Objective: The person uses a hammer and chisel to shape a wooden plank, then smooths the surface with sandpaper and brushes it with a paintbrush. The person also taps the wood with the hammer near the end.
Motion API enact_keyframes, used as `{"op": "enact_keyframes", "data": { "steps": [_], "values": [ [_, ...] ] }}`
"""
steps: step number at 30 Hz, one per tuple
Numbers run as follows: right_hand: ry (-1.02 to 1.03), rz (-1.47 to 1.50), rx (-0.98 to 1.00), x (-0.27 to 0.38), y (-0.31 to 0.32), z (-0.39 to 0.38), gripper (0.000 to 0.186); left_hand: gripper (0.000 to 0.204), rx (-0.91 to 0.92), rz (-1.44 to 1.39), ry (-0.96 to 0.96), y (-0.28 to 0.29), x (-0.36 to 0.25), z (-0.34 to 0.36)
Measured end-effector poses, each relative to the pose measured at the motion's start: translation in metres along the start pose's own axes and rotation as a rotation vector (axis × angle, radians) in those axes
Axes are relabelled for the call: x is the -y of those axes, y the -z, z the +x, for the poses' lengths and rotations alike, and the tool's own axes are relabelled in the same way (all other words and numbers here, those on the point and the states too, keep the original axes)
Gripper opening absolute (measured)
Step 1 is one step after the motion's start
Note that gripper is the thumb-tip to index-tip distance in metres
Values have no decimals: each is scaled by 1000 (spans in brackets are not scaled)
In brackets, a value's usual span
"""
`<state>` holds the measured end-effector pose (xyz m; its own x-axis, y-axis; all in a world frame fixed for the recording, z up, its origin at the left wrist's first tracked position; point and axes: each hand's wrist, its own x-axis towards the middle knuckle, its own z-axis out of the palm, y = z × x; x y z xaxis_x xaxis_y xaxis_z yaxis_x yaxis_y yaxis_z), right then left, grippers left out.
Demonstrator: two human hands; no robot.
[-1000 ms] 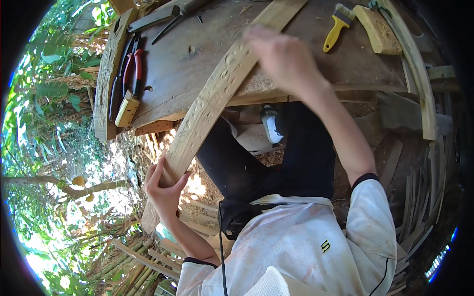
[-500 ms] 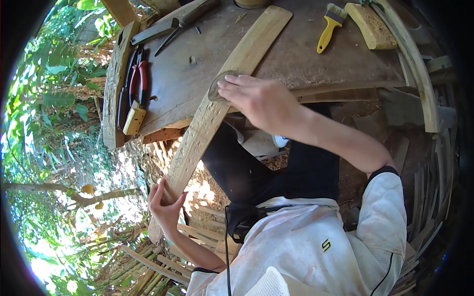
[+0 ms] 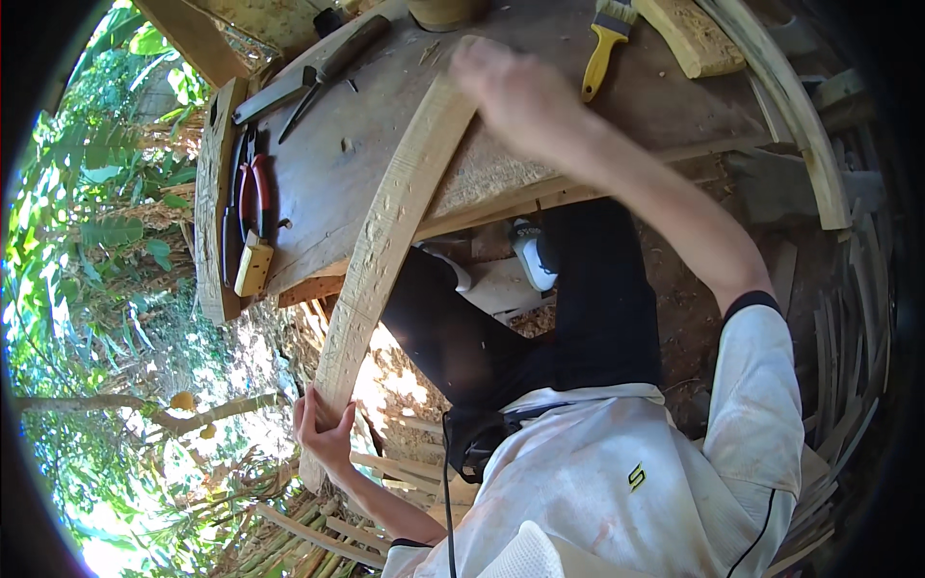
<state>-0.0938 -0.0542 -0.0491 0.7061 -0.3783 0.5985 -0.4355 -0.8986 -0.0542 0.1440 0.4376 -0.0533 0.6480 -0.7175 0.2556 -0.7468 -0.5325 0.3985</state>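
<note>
A long, slightly curved wooden plank (image 3: 385, 217) with a pitted face slants from the workbench down to my lap's left side. Around its near end, my left hand (image 3: 328, 435) is closed, thumb on one edge and fingers on the other. At the far end is my right hand (image 3: 511, 91), smeared by motion, fingers pressed down on the plank. The round grey-brown piece of sandpaper that was under its fingers is now mostly hidden beneath them.
On the wooden workbench (image 3: 540, 159) lie red-handled pliers (image 3: 254, 193), a wooden-handled blade (image 3: 332, 67), a yellow paintbrush (image 3: 602, 60) and a wood block (image 3: 689, 39). A curved wooden strip (image 3: 795, 106) runs along the right. Greenery (image 3: 116, 231) and cut sticks are at the left.
My right hand has slid from the middle of the plank up to its far end, taking the sandpaper along. My left hand keeps its hold. The whole view has shifted a little.
</note>
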Motion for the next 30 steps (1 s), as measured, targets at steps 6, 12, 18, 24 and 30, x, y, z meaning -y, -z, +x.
{"op": "enact_keyframes", "data": {
  "steps": [6, 12, 18, 24, 30],
  "values": [
    [-351, 49, 504, -14, 29, 34, 32, 78, 4, 43, -13, 12, -5, 1],
    [9, 168, 55, 28, -1, -4, 24, 75, 13, 42, -25, 18, -5, -4],
    [154, 63, -168, 83, 6, -13, 13, 74, 32, 3, 51, 6, -48, 9],
    [-300, 226, 248, 39, 25, 14, 26, 72, 81, -22, 151, 7, -57, 0],
    [41, 382, 103, 102, 22, -7, 18, 69, 78, -13, 227, 13, -69, 8]
  ]
}}
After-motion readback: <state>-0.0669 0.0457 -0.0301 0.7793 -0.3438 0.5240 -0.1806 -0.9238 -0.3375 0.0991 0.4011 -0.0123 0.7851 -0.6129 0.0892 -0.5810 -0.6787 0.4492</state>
